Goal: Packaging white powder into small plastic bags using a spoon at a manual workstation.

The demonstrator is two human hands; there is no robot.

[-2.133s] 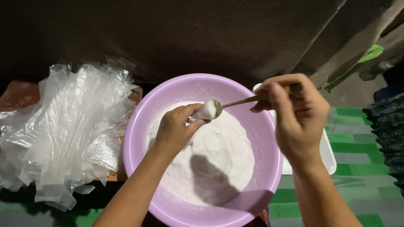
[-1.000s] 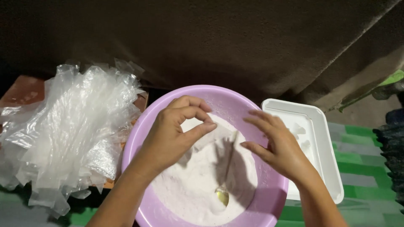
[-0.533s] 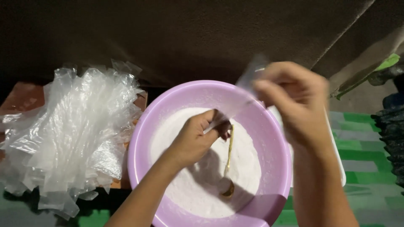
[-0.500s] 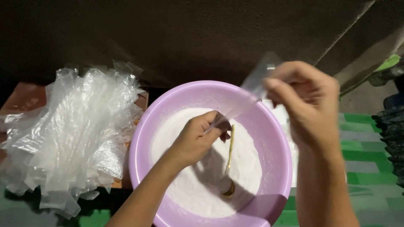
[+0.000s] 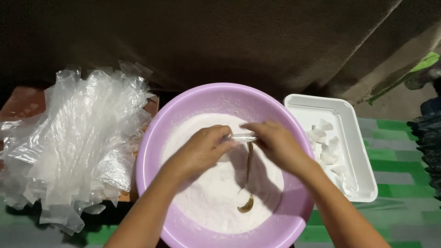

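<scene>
A purple basin (image 5: 183,115) holds white powder (image 5: 211,202). A brass-coloured spoon (image 5: 247,193) lies in the powder, bowl end nearest me. Over the basin my left hand (image 5: 202,151) and my right hand (image 5: 275,144) meet, both pinching a small clear plastic bag (image 5: 241,137) stretched between the fingertips. The bag's filled end is hidden inside my left hand.
A heap of empty clear plastic bags (image 5: 69,142) lies left of the basin on a reddish board. A white tray (image 5: 358,151) to the right holds several small filled bags (image 5: 326,142). Dark cloth hangs behind; a green striped mat lies underneath.
My right hand put the spoon down in the powder, rose high stretching the bag's neck, and has come back down to meet my left hand over the basin.
</scene>
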